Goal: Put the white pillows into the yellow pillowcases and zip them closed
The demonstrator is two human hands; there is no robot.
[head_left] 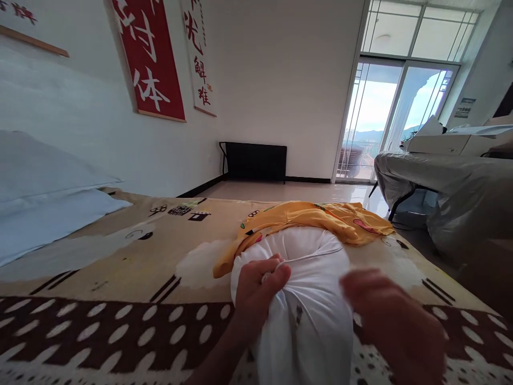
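A white pillow (308, 299) lies on the bed in front of me, its far end partly inside a yellow patterned pillowcase (320, 216). My left hand (258, 291) is closed in a pinch on the pillow's white fabric near its seam. To the right, my right hand (385, 315) is blurred by motion and hovers at the pillow's right side; its fingers look loosely curled, and whether it touches the fabric is unclear.
The bed has a beige and brown patterned sheet (120, 299). Two pale blue pillows (44, 198) are stacked at the left. A grey covered table (449, 187) with white boxes stands at the right, near glass doors (380, 117). A black bench (254, 160) is by the far wall.
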